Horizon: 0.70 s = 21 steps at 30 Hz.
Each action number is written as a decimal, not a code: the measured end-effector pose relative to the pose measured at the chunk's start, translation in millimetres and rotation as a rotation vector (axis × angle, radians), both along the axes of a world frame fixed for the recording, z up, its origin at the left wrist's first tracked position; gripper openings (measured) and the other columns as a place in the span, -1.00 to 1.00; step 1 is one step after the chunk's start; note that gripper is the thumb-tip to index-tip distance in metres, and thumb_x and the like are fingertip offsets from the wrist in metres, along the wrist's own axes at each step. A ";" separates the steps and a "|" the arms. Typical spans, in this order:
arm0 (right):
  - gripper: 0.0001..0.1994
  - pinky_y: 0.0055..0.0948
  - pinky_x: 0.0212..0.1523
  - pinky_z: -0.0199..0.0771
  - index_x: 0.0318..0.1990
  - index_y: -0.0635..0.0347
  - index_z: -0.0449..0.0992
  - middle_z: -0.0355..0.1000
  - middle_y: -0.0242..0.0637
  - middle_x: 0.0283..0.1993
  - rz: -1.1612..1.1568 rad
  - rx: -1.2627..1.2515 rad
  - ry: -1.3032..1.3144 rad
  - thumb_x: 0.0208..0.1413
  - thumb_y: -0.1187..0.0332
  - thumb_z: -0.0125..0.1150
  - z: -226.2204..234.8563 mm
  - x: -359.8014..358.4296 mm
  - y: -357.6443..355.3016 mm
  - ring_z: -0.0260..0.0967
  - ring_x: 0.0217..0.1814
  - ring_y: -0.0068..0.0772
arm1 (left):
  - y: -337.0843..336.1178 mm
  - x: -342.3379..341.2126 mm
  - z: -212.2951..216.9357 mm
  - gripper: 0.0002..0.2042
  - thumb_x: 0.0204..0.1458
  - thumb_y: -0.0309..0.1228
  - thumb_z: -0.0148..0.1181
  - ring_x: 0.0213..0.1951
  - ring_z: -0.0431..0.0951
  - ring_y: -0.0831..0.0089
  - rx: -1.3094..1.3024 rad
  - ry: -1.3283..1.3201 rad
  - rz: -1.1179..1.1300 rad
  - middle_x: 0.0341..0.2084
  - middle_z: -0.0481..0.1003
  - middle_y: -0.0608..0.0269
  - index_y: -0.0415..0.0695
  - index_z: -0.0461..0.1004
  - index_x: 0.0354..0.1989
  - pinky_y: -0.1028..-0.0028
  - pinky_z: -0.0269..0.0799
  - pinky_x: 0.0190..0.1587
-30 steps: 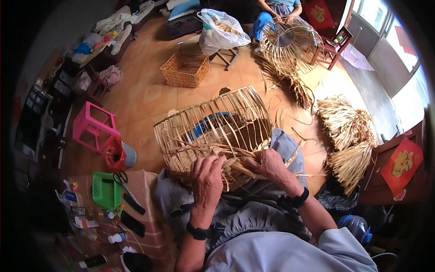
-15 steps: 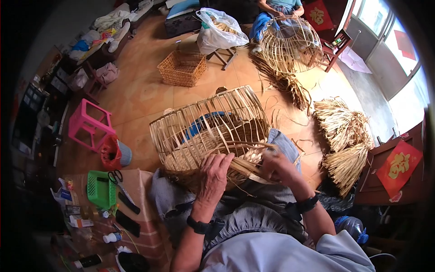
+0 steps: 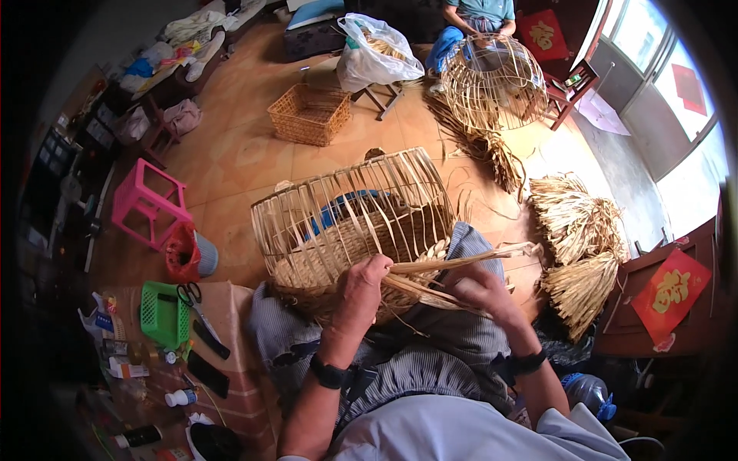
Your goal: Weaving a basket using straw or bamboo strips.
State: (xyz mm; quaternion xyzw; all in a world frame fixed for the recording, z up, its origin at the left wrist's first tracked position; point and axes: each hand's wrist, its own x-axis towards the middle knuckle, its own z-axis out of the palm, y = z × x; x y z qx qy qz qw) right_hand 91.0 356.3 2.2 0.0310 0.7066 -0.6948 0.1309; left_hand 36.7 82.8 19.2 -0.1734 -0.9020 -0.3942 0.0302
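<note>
A half-woven basket [image 3: 330, 250] lies on its side across my lap, its open frame of thin ribs wrapped in pale straw and its near part densely plaited. My left hand [image 3: 360, 290] is closed at the basket's near edge, pinching dried straw strands [image 3: 446, 263] that run out to the right. More strands stretch below these toward my right hand [image 3: 483, 290]. That hand is smeared by motion beside the strands, so its grip is unclear. Something blue [image 3: 346, 206] shows through the ribs.
Straw bundles [image 3: 576, 230] lie on the floor at right. A rectangular wicker basket [image 3: 307, 115], a pink stool [image 3: 146, 201] and a bin [image 3: 201, 257] stand ahead and left. Scissors [image 3: 196, 307] and a green basket [image 3: 164, 315] lie on the left table. Another person [image 3: 484, 15] handles a ribbed frame [image 3: 496, 84].
The strands that curved over the basket edge now stretch out to the right. My right hand has moved slightly right and down; my left hand stays at the edge.
</note>
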 end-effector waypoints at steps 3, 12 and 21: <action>-0.60 -0.27 -0.18 0.56 0.00 0.30 0.45 0.59 -0.14 -0.27 0.148 0.462 0.193 0.25 0.14 0.35 18.5 7.8 -26.4 0.60 -0.22 -0.21 | -3.6 -2.2 7.8 -0.83 0.21 -0.55 0.16 -0.19 0.64 -0.05 -0.023 -0.089 -0.038 -0.29 0.60 -0.11 -0.18 0.53 -0.06 0.14 0.54 -0.19; -0.70 -0.51 -0.55 0.18 -0.16 0.23 0.46 0.27 -0.51 -0.54 0.344 -0.055 -0.253 0.39 0.13 0.20 74.7 3.8 -25.9 0.21 -0.57 -0.66 | -8.0 14.9 5.7 -0.60 0.06 -0.57 0.34 0.00 0.61 0.00 -0.044 0.105 -0.154 -0.03 0.59 -0.04 -0.19 0.52 0.13 0.22 0.55 0.06; -0.66 -0.54 -0.77 0.15 0.00 0.22 0.43 0.33 -0.42 -0.47 0.295 -0.894 -0.129 0.52 0.13 -0.18 115.0 -25.2 -6.2 0.08 -0.70 -0.61 | 1.4 12.5 -1.8 -0.77 0.09 -0.41 0.36 -0.29 0.67 0.08 -0.112 0.181 0.041 -0.35 0.63 0.11 -0.13 0.57 -0.08 0.20 0.59 -0.24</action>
